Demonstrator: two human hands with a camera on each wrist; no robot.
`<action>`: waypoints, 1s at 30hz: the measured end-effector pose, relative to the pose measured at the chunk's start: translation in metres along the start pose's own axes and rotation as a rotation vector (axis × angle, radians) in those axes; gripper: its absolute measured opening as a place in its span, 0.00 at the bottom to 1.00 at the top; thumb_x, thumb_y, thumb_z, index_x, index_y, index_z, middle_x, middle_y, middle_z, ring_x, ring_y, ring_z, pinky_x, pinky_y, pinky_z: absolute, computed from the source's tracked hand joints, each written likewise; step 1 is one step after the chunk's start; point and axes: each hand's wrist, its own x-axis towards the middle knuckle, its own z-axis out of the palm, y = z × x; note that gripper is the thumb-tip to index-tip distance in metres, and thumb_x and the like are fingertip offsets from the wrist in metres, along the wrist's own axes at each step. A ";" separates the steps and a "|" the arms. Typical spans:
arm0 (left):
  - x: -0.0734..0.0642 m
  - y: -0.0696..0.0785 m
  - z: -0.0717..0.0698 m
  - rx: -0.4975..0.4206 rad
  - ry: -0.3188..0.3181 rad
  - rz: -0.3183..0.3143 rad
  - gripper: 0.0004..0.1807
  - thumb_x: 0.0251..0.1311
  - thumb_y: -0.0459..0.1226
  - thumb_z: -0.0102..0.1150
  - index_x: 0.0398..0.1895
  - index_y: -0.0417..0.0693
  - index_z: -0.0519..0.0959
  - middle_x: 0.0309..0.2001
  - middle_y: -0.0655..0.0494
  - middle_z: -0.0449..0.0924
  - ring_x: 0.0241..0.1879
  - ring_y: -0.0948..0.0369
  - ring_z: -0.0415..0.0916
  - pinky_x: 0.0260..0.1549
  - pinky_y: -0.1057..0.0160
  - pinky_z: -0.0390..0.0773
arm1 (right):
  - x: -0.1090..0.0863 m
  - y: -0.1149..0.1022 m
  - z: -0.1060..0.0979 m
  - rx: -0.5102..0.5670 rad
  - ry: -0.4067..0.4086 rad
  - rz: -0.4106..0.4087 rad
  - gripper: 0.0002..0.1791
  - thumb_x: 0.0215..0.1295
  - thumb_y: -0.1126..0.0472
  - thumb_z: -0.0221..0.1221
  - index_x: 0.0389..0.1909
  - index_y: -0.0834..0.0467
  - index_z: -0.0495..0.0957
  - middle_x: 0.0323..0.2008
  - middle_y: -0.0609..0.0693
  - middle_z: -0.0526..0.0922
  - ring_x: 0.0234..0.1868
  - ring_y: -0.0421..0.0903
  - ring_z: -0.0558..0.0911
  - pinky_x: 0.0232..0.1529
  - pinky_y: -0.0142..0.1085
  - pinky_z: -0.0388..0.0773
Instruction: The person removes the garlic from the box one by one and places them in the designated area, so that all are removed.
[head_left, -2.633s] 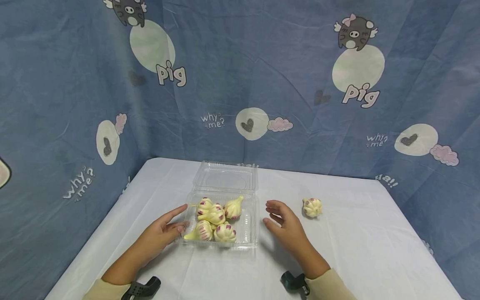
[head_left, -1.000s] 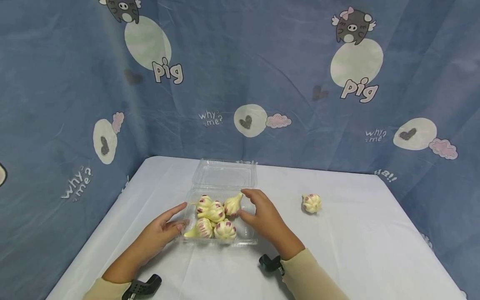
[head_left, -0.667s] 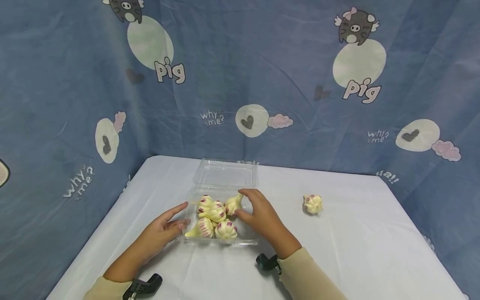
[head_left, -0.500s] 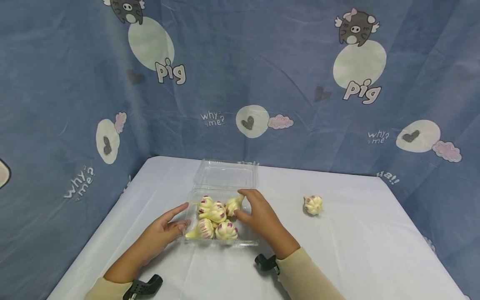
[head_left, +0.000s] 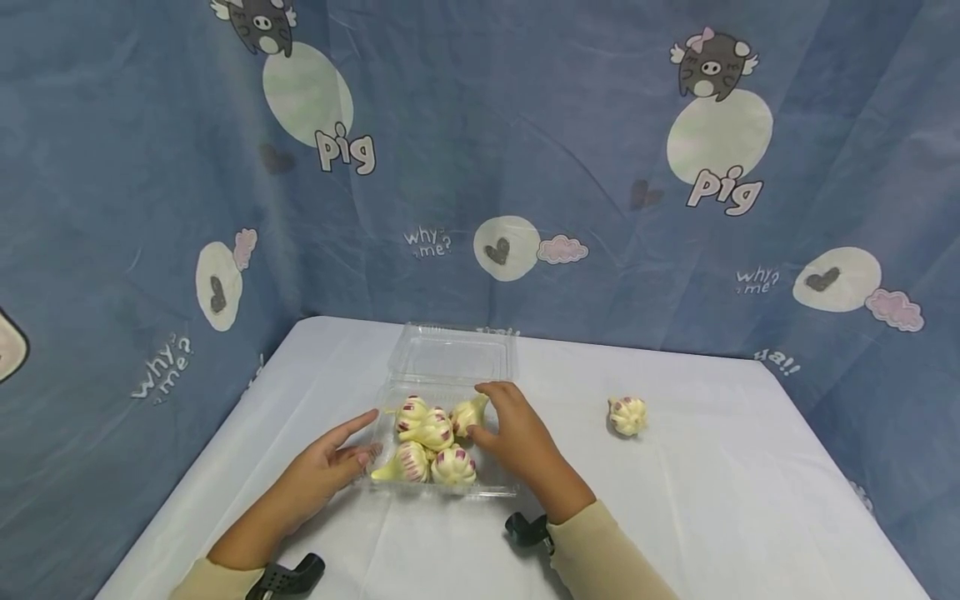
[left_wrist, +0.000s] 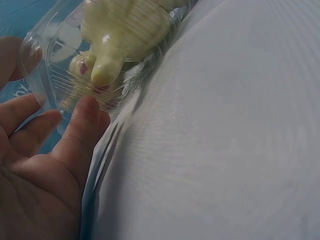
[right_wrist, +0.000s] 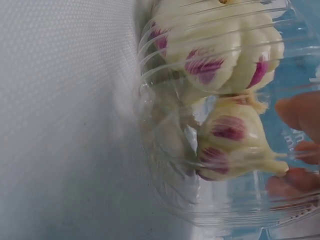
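Note:
Several garlic bulbs, cream with purple marks, lie in a clear plastic box (head_left: 495, 475). My right hand (head_left: 521, 437) reaches over the box's right side, with thumb and forefinger spread beside the garlic bulb with a raised stem (head_left: 468, 417). In the right wrist view a gap shows between the thumb (right_wrist: 300, 114) and the bulb (right_wrist: 231, 135); fingertips appear near the stem, and I cannot tell if they touch it. My left hand (head_left: 318, 471) rests against the box's left side, fingers extended and thumb by the ribbed wall, as the left wrist view (left_wrist: 52, 165) shows.
The box's lid (head_left: 452, 354) lies folded back behind it. One more garlic bulb (head_left: 627, 415) sits on the white tablecloth (head_left: 712, 483) to the right. A blue printed curtain (head_left: 420, 167) closes off the back and left side.
My right hand has moved left from beside the box to over its right side, at the stemmed bulb. It shifts only slightly in the last second. My left hand stays at the box.

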 end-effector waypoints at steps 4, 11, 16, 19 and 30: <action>0.000 -0.003 0.001 0.011 0.010 -0.013 0.40 0.75 0.43 0.62 0.85 0.53 0.55 0.76 0.32 0.63 0.74 0.41 0.66 0.60 0.66 0.76 | 0.001 0.000 0.001 -0.021 0.000 0.005 0.36 0.69 0.49 0.69 0.75 0.53 0.69 0.73 0.54 0.70 0.74 0.55 0.72 0.70 0.54 0.72; 0.001 -0.004 0.002 0.024 0.025 -0.013 0.40 0.75 0.44 0.62 0.84 0.52 0.56 0.77 0.34 0.63 0.73 0.46 0.69 0.59 0.68 0.76 | 0.001 0.001 0.001 -0.047 0.011 -0.005 0.37 0.69 0.50 0.69 0.76 0.53 0.69 0.73 0.55 0.72 0.74 0.55 0.72 0.70 0.53 0.72; 0.001 -0.006 0.002 0.015 0.018 -0.015 0.40 0.75 0.44 0.62 0.84 0.53 0.56 0.77 0.34 0.62 0.74 0.43 0.67 0.59 0.68 0.76 | 0.001 0.002 0.003 -0.053 0.017 -0.006 0.37 0.70 0.51 0.69 0.77 0.53 0.68 0.72 0.55 0.72 0.73 0.56 0.73 0.69 0.53 0.73; 0.001 -0.007 0.002 0.014 0.013 -0.014 0.40 0.75 0.44 0.62 0.84 0.54 0.56 0.77 0.34 0.62 0.74 0.41 0.66 0.60 0.67 0.76 | 0.000 0.003 0.003 -0.051 0.026 -0.013 0.36 0.70 0.52 0.69 0.76 0.53 0.69 0.72 0.55 0.72 0.72 0.55 0.74 0.68 0.52 0.74; 0.002 -0.006 0.002 0.010 0.009 0.002 0.40 0.75 0.44 0.62 0.84 0.53 0.55 0.77 0.34 0.62 0.74 0.43 0.66 0.60 0.68 0.76 | 0.000 0.006 0.003 -0.008 0.071 -0.027 0.29 0.71 0.58 0.68 0.71 0.56 0.75 0.65 0.51 0.77 0.59 0.49 0.82 0.57 0.47 0.82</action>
